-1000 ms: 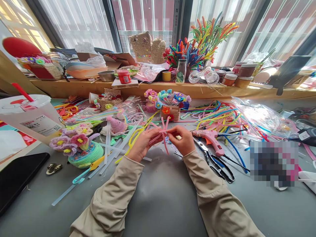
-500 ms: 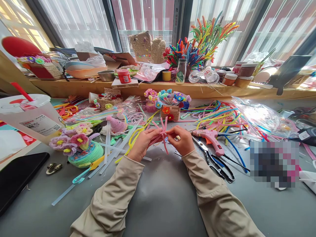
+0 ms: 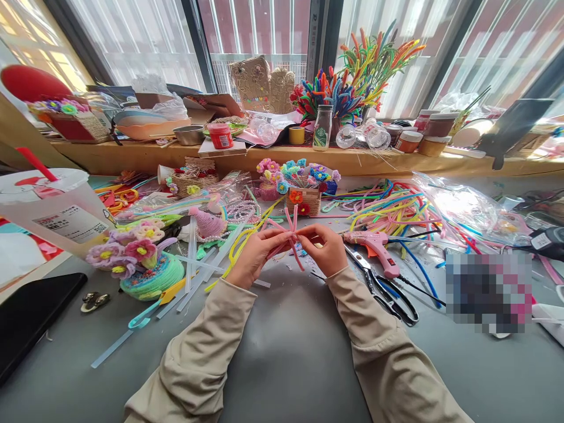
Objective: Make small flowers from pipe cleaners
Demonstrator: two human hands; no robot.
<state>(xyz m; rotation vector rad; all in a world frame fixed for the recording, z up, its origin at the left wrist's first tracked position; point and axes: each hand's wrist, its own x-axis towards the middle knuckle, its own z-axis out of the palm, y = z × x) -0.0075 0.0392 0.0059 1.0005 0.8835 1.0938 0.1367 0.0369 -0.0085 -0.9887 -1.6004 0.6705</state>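
Over the grey table [image 3: 286,352], both my hands pinch a small bundle of pink pipe cleaners [image 3: 291,226] whose ends splay out above and below the grip. My left hand [image 3: 255,255] closes its fingers on the bundle from the left. From the right, my right hand [image 3: 324,249] pinches the same bundle at its middle, fingers curled. A pink glue gun [image 3: 374,247] lies just right of my right hand, with black scissors [image 3: 388,294] beside it.
Loose coloured pipe cleaners [image 3: 396,208] spread at the right. A small basket of flowers [image 3: 304,191] stands behind my hands. A green yarn base with flowers [image 3: 145,264] and clear glue sticks [image 3: 194,258] lie left. A plastic cup [image 3: 53,208] and a black tablet [image 3: 30,311] sit far left.
My hands have stayed in place; the pink bundle has turned slightly between my fingers and its lower end now points more to the right.
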